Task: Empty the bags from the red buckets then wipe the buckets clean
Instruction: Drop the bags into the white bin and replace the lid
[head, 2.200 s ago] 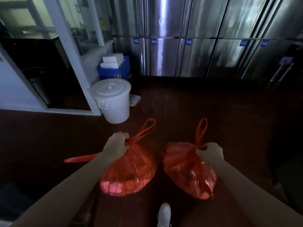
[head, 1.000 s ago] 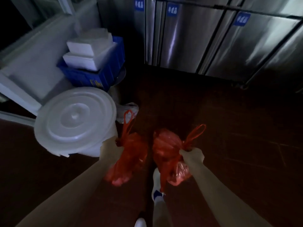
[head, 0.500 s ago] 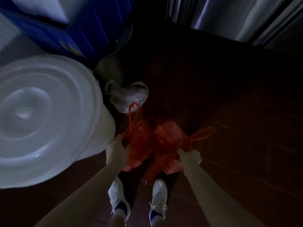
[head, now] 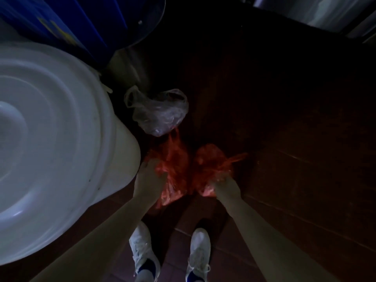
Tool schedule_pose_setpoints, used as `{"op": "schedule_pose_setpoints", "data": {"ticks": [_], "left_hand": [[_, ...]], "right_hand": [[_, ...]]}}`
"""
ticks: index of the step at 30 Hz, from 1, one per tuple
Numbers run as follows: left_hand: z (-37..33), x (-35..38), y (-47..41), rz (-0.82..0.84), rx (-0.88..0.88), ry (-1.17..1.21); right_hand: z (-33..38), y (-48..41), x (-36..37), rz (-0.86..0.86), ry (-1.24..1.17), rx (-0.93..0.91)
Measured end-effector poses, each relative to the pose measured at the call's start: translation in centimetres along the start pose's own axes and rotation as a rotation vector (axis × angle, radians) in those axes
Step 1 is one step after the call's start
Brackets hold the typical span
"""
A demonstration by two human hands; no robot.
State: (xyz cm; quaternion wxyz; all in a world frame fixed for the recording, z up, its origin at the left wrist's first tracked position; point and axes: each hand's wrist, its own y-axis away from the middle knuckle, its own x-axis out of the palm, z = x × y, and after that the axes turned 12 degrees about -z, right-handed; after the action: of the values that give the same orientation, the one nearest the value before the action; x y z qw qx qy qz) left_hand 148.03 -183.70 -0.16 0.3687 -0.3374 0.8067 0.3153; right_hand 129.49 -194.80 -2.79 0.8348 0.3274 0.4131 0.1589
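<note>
Two red plastic bags sit low over the dark floor in front of my feet. My left hand [head: 147, 178] grips the left red bag [head: 173, 165] near its top, its handle loop pointing away from me. My right hand [head: 224, 185] grips the gathered neck of the right red bag [head: 209, 161], whose handles stick out to the right. The two bags touch each other. No red bucket is in view.
A large white lidded bin [head: 50, 123] fills the left side, close to my left arm. A clear plastic bag [head: 158, 112] lies on the floor just beyond the red bags. A blue crate [head: 77, 21] and steel cabinets [head: 317, 11] stand behind. My white shoes [head: 142, 253] are below.
I have walked up to the white bin and bent down. Both red bags have come lower, to the floor beside the clear bag, still held in my hands.
</note>
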Motion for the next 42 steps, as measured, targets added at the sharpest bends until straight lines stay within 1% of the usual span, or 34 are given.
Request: {"op": "schedule_pose_setpoints", "data": {"ticks": [1,2,4,6,9,12,14,17,19,23,27,31,34,39,42], "left_hand": [[-0.5,-0.9,-0.1,-0.007,0.005,0.026],[-1.1,-1.8,-0.2,-0.014,0.021,0.060],[-2.4,-4.1,-0.3,-0.047,0.060,0.153],[-3.6,-7.1,0.0,-0.122,0.108,0.237],[-4.2,-12.9,0.5,-0.269,0.141,0.286],[-2.5,-19.3,0.0,-0.401,0.105,0.297],[-0.2,-23.4,-0.5,-0.480,0.037,0.278],[4.8,-28.5,-1.3,-0.570,-0.053,0.149],[8.4,-31.2,-1.9,-0.541,-0.099,0.016],[14.8,-34.5,-3.1,-0.372,-0.150,-0.180],[20.5,-35.7,-4.1,-0.194,-0.070,-0.338],[24.5,-35.4,-5.0,-0.061,0.003,-0.407],[26.0,-35.2,-5.4,-0.037,0.047,-0.412],[27.3,-35.1,-5.2,-0.062,0.068,-0.386],[27.7,-35.5,-4.5,-0.102,0.026,-0.343]], "right_hand": [[1.0,0.6,-0.3,0.013,-0.029,-0.024],[2.1,1.3,-0.7,0.005,-0.010,-0.087],[4.2,2.7,-1.4,-0.046,0.006,-0.190],[6.8,4.6,-2.0,-0.034,0.031,-0.337],[11.6,8.1,-2.5,0.011,0.065,-0.561],[17.4,11.6,-1.8,0.043,0.089,-0.750],[21.4,14.0,-0.4,0.061,0.098,-0.878],[26.4,17.2,3.4,0.087,0.189,-1.027],[29.0,19.1,6.7,0.124,0.272,-1.082],[32.8,22.6,13.9,0.243,0.474,-1.151],[35.4,24.9,21.2,0.246,0.694,-1.259],[36.1,25.8,26.5,0.206,0.858,-1.249],[35.9,26.0,28.3,0.130,0.905,-1.272],[36.9,26.2,29.2,0.135,1.004,-1.322],[37.1,27.1,29.5,0.127,1.028,-1.371]]}}
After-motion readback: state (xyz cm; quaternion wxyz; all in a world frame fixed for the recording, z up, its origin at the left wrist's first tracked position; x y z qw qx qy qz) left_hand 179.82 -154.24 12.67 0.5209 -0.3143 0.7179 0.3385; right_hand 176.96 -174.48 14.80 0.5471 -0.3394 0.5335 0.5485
